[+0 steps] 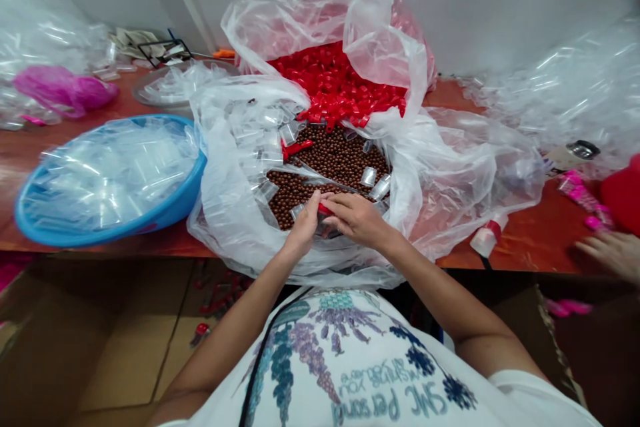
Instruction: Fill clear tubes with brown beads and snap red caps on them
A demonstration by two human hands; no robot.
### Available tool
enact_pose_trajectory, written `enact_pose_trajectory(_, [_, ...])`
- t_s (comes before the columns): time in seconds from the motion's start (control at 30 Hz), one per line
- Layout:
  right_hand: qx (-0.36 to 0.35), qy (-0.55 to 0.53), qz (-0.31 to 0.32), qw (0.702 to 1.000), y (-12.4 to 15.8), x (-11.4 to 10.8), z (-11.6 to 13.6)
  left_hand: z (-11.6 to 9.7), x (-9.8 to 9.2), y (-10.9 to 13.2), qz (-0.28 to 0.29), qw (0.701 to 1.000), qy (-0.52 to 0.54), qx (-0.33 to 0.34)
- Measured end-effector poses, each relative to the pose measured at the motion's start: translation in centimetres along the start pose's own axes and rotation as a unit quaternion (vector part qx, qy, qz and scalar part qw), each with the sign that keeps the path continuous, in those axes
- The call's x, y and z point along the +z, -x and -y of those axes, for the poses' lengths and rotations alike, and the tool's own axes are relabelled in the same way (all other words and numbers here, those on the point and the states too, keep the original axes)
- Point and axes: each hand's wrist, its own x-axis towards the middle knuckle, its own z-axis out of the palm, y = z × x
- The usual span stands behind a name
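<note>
Currently, a small clear plastic container with a red cap point(325, 209) is held between both hands, above the near side of an open, whitish plastic bag point(217, 167) that drapes over the middle of the front edge of a reddish-brown desk point(540, 240). The left hand point(303, 225) grasps it from the left; the right hand point(361, 219) curves its fingers over it from the right (they hide much of it). Just beyond them in the bag lie round brown beads point(330, 153), with loose clear plastic cylinders point(369, 177) on top. Toward the desk's back edge, a translucent plastic sack point(320, 17) gapes open on a heap of red plastic caps point(345, 83). Near the left front edge sits a round blue plastic basin point(173, 207) piled with clear plastic pieces point(115, 170). By the right end, another person's hand point(617, 253), blurred, is near a pink-ended tube point(585, 197).
</note>
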Motion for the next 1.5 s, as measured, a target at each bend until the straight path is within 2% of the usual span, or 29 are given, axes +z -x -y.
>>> enact_pose_trajectory(0.1, [0.026,-0.039,-0.009,0.999,0.4,-0.4,0.3,-1.0,-0.1,0.1,0.024,0.999,0.035,-0.001])
enact_pose_trajectory(0.17, [0.103,-0.082,-0.075,0.988,0.9,-0.5,0.4,-1.7,-0.3,0.1,0.033,0.998,0.054,0.006])
enact_pose_trajectory(0.23, [0.212,-0.118,-0.128,0.962,1.7,-0.4,0.3,-2.2,-0.6,0.2,0.039,0.997,0.061,0.007])
enact_pose_trajectory(0.3, [0.285,-0.150,-0.132,0.937,2.3,-0.1,0.2,-2.2,-0.7,0.1,0.039,0.998,0.058,-0.005])
enact_pose_trajectory(0.33, [0.297,-0.163,-0.126,0.932,2.6,0.1,0.1,-2.0,-0.6,0.1,0.042,0.998,0.054,-0.016])
enact_pose_trajectory(0.4, [0.283,-0.176,-0.136,0.933,2.7,0.3,0.3,-1.5,-0.3,0.0,0.052,0.997,0.042,-0.030])
enact_pose_trajectory(0.5, [0.218,-0.116,-0.145,0.958,2.3,0.3,0.9,-0.7,0.4,0.0,0.070,0.997,0.028,-0.021])
enact_pose_trajectory(0.63, [0.143,0.020,-0.071,0.987,2.0,0.2,1.5,-0.5,1.0,0.3,0.057,0.998,0.034,-0.020])
enact_pose_trajectory(0.77, [0.111,0.086,-0.048,0.989,2.1,0.8,1.4,-0.7,1.2,0.5,0.043,0.997,0.031,-0.051])
enact_pose_trajectory(1.03, [0.001,0.112,-0.089,0.990,2.3,2.0,-0.3,0.5,1.5,0.2,0.007,0.997,0.073,-0.025])
enact_pose_trajectory(1.23, [0.005,0.099,-0.070,0.993,2.9,2.4,-0.3,1.3,1.7,0.8,0.004,0.996,0.071,-0.046])
enact_pose_trajectory(1.33, [0.024,0.059,-0.031,0.997,3.0,1.3,-0.5,0.9,1.5,1.0,0.011,0.997,0.062,-0.053])
enact_pose_trajectory(1.4, [0.063,0.015,-0.031,0.997,3.3,-0.2,-1.0,0.3,0.8,0.9,0.028,0.998,0.035,-0.042])
enact_pose_trajectory(1.5, [0.194,-0.017,-0.112,0.974,4.6,-2.8,-1.9,-0.3,-0.6,0.4,0.029,0.998,-0.054,-0.029])
